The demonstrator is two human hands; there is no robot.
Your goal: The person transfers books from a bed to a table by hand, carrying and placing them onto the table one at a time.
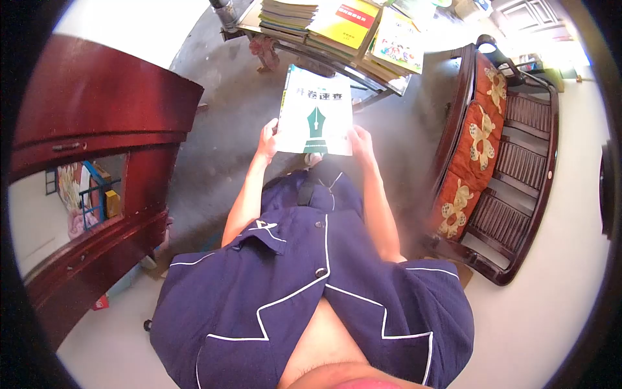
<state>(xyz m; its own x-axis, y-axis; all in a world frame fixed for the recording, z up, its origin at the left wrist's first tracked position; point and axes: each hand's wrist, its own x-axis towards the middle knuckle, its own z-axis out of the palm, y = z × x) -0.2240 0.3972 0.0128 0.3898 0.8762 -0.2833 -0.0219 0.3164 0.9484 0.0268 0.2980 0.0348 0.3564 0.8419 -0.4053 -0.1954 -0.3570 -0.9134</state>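
- Booklet (pixel 315 97), white-covered, with dark Chinese characters and a green pen-nib drawing — held out in front of the person's body, its front cover facing the head camera.
- Left hand (pixel 267 141): fingers curled closed at the lower left edge, gripping the booklet; some fingertips are hidden.
- Right hand (pixel 361 144): likewise bent in on the lower right edge, gripping it too, fingertips partly hidden behind.
- Table (pixel 249 19), just beyond, bearing a stack of books (pixel 288 19), a yellow-and-red book (pixel 345 24) and a colourful picture-covered book (pixel 397 44).
- Slatted wooden bench (pixel 518 162) on the right — its orange cushion (pixel 468 172) patterned with pale flowers.
- Dark red wooden cabinet (pixel 116 97) on the left.
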